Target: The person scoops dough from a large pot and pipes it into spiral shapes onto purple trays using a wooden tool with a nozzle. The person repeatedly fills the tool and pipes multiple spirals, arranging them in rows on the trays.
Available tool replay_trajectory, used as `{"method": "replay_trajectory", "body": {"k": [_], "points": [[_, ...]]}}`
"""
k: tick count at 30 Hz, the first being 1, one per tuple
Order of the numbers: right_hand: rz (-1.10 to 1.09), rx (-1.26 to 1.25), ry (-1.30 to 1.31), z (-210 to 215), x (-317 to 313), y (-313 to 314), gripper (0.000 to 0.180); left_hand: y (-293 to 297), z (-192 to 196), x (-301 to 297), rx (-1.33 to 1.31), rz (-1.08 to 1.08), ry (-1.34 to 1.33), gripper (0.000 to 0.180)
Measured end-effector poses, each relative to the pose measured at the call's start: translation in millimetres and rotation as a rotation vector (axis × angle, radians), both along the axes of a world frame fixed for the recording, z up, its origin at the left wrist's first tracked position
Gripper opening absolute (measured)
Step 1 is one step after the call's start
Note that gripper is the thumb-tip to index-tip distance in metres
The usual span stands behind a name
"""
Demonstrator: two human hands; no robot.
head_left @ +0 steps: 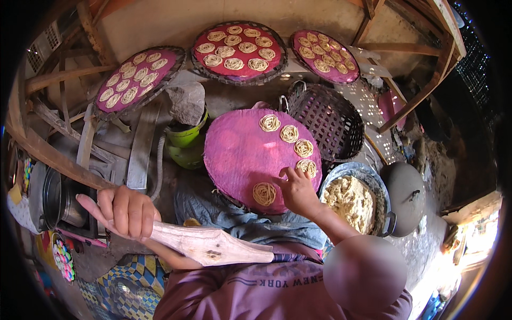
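My left hand (pixel 128 210) is wrapped round the narrow end of a pale wooden lever (pixel 208 244), which slants across my front to a dark part at its right end. Over a round tray covered in pink cloth (pixel 240 136), my right hand (pixel 297 192) hovers with fingers bent and apart, nothing visible between them. Beside its fingertips lies one coiled noodle nest (pixel 264 193). Another noodle nest (pixel 306 168) sits just past the knuckles, at the right rim. More nests curve up that rim, among them a noodle nest (pixel 270 122) at the far side.
Three round trays of noodle nests lean at the back: left tray (pixel 124 80), red-covered tray (pixel 240 48), right tray (pixel 326 56). A black woven basket (pixel 333 114) stands behind a basin of dough (pixel 349 202). A dark lid (pixel 404 198) leans beside it. A green bucket (pixel 184 138) carries a stone (pixel 186 101).
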State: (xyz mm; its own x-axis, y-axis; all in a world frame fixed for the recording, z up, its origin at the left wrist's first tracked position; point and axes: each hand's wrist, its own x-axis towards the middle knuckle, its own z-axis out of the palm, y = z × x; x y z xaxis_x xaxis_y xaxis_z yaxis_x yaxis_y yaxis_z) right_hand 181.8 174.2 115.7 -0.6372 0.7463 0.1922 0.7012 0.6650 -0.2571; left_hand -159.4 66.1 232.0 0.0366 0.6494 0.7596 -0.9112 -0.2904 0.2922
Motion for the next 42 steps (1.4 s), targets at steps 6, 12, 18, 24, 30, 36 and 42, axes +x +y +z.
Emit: {"method": "replay_trajectory", "body": {"k": [6, 12, 18, 24, 30, 36, 42], "points": [[0.107, -0.816, 0.626, 55, 15, -45, 0.047, 38, 16, 47, -0.266, 0.206, -0.079, 0.060], [-0.329, -0.879, 0.701, 85, 83, -49, 0.052, 118, -38, 159, -0.049, 0.389, 1.091, 0.084], [-0.184, -0.535, 0.437, 59, 194, -74, 0.058, 76, -98, 276, 0.145, 0.028, 1.319, 0.039], [-0.531, -0.482, 0.810, -5, 221, -83, 0.062, 39, -102, 351, -0.555, -1.141, 1.091, 0.015], [0.136, 0.114, 0.859, 80, 219, -76, 0.053, 86, -85, 393, -0.528, -1.355, 1.467, 0.021], [-0.211, 0.083, 0.784, 119, 201, -85, 0.028, 104, -54, 401, 0.139, -0.855, 1.941, 0.015], [-0.738, -0.063, 1.409, 87, 287, -72, 0.007, 124, -65, 343, 0.346, -0.082, 1.814, 0.014]]}}
